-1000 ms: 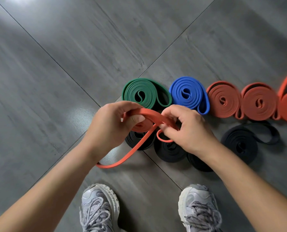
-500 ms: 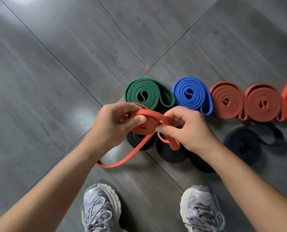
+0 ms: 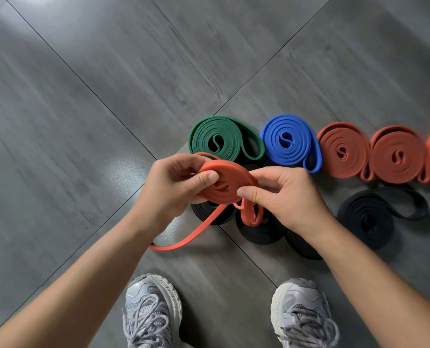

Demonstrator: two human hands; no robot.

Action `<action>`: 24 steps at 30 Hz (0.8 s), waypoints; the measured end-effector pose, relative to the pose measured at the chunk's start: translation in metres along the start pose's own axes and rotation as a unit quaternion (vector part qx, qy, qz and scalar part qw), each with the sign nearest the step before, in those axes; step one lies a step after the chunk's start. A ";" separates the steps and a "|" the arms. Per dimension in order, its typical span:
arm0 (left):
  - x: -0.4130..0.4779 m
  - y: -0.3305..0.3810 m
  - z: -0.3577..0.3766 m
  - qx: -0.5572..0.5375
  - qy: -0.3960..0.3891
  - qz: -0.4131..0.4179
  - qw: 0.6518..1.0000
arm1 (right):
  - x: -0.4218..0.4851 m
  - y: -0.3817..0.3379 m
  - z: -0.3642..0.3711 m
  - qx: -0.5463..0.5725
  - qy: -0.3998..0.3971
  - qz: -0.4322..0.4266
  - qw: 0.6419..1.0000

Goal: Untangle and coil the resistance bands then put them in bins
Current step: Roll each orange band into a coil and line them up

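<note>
Holding a half-rolled orange band (image 3: pixel 224 183) up over the grey tile floor (image 3: pixel 108 96), both hands are pinching it. The left hand (image 3: pixel 176 187) is gripping the coil with the thumb pressing flat on top, and the right hand (image 3: pixel 286 197) is pinching the opposite edge between thumb and fingers. The loose tail is hanging down and looping onto the floor by the left wrist, and a small loop is dangling under the right hand. Behind them a green coil (image 3: pixel 216 141), a blue coil (image 3: pixel 288 141) and two orange coils (image 3: pixel 341 150) are sitting in a row. Black coils (image 3: pixel 367 219) are lying nearer, some partly hidden under the hands. Grey sneakers (image 3: pixel 151 310) are showing at the bottom.
</note>
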State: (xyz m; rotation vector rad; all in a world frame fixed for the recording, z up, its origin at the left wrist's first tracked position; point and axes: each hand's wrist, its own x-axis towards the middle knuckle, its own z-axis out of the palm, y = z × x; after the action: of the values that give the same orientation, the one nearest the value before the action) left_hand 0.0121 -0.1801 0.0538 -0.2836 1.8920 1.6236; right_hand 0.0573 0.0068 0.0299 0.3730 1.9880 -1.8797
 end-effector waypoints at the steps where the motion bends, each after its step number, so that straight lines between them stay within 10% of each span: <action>1: -0.001 -0.002 0.001 -0.025 -0.001 -0.025 0.999 | 0.001 -0.001 0.000 0.017 -0.002 0.004 1.000; 4: -0.003 -0.002 0.005 -0.087 -0.022 -0.101 0.991 | 0.002 -0.001 -0.001 0.032 -0.006 0.021 0.999; 9: 0.000 0.004 0.001 0.395 -0.088 0.067 0.912 | 0.001 0.002 -0.003 -0.089 -0.072 0.022 0.993; 12: -0.002 0.014 0.007 0.443 -0.112 0.104 0.883 | 0.002 0.002 0.000 -0.150 -0.079 -0.004 0.986; 24: -0.002 0.018 -0.004 0.023 -0.043 -0.016 0.999 | 0.011 0.000 -0.009 -0.021 -0.054 0.001 0.998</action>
State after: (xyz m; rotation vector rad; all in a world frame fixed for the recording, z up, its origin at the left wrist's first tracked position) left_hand 0.0026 -0.1802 0.0699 -0.2187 1.8483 1.5442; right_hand 0.0467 0.0148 0.0251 0.2570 1.9520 -1.8137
